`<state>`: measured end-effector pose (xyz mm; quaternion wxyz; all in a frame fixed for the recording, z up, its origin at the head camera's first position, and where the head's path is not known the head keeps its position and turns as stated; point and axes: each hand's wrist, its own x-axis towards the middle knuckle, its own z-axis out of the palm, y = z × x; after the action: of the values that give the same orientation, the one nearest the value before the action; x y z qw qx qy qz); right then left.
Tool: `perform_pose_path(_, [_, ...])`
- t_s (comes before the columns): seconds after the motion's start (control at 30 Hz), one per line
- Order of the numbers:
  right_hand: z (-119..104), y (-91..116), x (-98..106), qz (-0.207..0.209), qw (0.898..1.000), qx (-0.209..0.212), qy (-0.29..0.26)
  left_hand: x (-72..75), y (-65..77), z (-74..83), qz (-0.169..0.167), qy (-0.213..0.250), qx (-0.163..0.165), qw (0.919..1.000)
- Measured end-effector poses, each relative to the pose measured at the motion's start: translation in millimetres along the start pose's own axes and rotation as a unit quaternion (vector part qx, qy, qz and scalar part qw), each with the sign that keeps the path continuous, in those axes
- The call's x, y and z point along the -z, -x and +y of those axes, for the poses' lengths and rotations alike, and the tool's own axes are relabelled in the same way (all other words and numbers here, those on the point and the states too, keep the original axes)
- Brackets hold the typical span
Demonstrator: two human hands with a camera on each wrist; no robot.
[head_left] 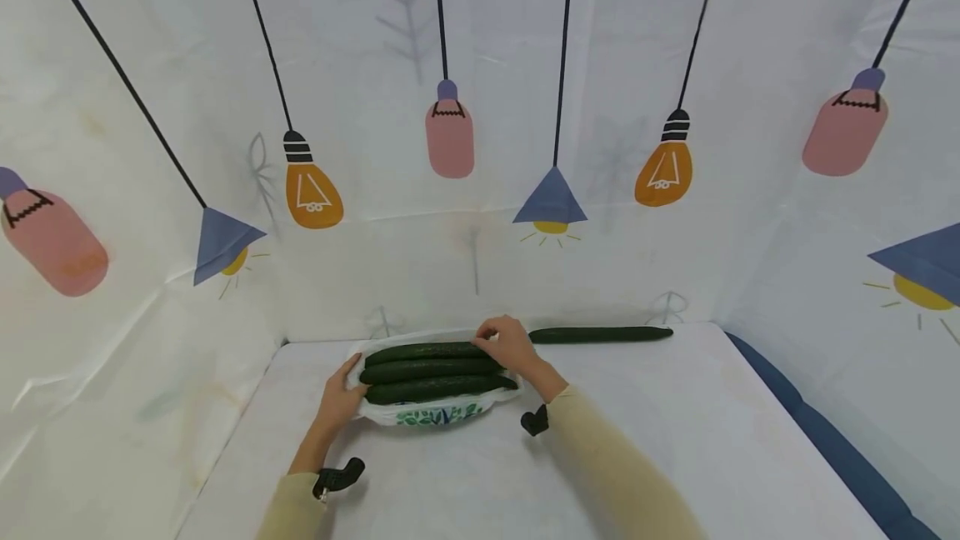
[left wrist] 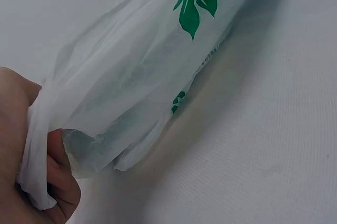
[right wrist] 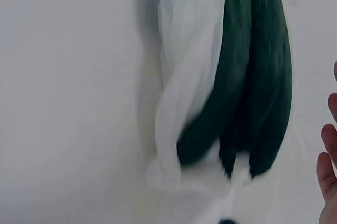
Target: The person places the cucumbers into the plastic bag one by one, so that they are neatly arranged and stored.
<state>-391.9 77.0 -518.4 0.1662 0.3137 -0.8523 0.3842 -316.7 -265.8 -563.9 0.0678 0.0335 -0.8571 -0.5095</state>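
Three long green cucumbers (head_left: 431, 370) lie side by side in a white plastic bag (head_left: 442, 416) with a green leaf print. At the bag's left end my left hand (head_left: 339, 402) holds its edge. The left wrist view shows the thin plastic (left wrist: 121, 76) running between thumb and curled fingers. My right hand (head_left: 515, 348) is over the right end of the rearmost cucumber. In the right wrist view its fingers (right wrist: 329, 139) are spread slightly, beside the cucumbers (right wrist: 266, 71) and apart from them, with nothing seen in their grip.
Another cucumber (head_left: 600, 335) lies at the table's back edge, right of the bag. The white table (head_left: 645, 440) is bounded behind and at the sides by a pale curtain (head_left: 360, 273) with lamp prints. Something dark blue (head_left: 832, 432) runs along the right edge.
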Motion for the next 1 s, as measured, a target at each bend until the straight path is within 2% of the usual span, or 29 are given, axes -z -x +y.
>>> perform_pose_path(0.17, [28.7,0.5,22.7,0.023,0.999,-0.036,0.008,3.4,-1.2,6.3,0.005,0.031,0.005,0.9995])
perform_pose_path(0.4, [64.5,13.8,46.9,0.023,0.992,-0.127,-0.004,2.3,-3.2,7.9,0.006,-0.013,0.003,0.9999])
perform_pose_path(0.53, [84.1,25.4,58.6,0.036,0.985,-0.17,0.004,0.9,-2.5,6.8,0.01,-0.021,-0.001,0.9997])
perform_pose_path(0.63, [95.5,34.9,66.1,0.045,0.982,-0.181,0.015,0.3,-1.4,4.7,0.009,-0.028,0.0,0.9996])
perform_pose_path(0.8, [106.2,46.3,79.4,0.056,0.982,-0.176,0.046,-1.3,0.8,2.7,0.011,-0.032,0.005,0.9994])
perform_pose_path(1.0, [126.9,56.3,93.4,0.028,0.978,-0.191,0.076,-2.4,2.2,1.9,0.017,-0.022,-0.003,0.9996])
